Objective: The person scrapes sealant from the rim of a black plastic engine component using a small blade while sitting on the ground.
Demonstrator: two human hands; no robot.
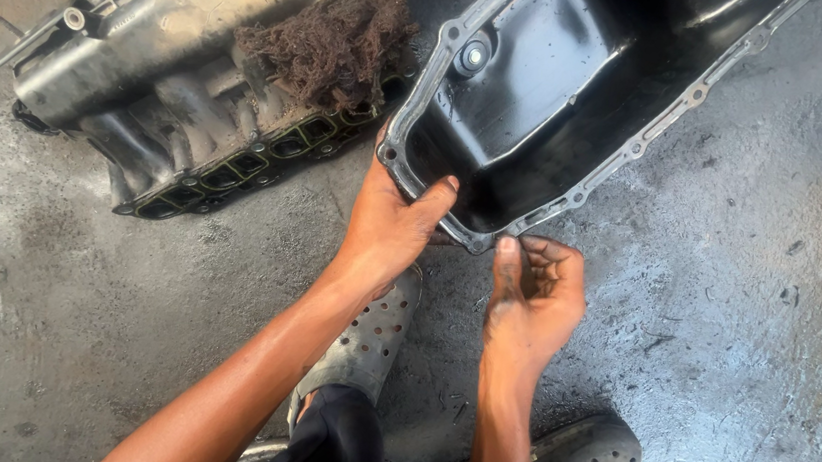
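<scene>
Black oil pan (pixel 566 85), flange corner under work, on concrete floor (pixel 742 343)
Left hand (pixel 387 224) clamps the near rim, thumb inside; right hand (pixel 532 283) pinches at the flange corner, apparently picking off gasket residue; next move likely calls for a steady pan. Manifold (pixel 195 70) beside

My left hand (pixel 387 224) grips the near corner of the black oil pan (pixel 546 83) on the stained concrete floor (pixel 744 323), thumb hooked over its bolted rim. My right hand (pixel 534 293) pinches the rim just beside it. A grimy metal manifold (pixel 166 67) lies left of the pan, with a brown fibre wad (pixel 334 43) on top. My perforated grey shoes (pixel 370 343) stand below
</scene>
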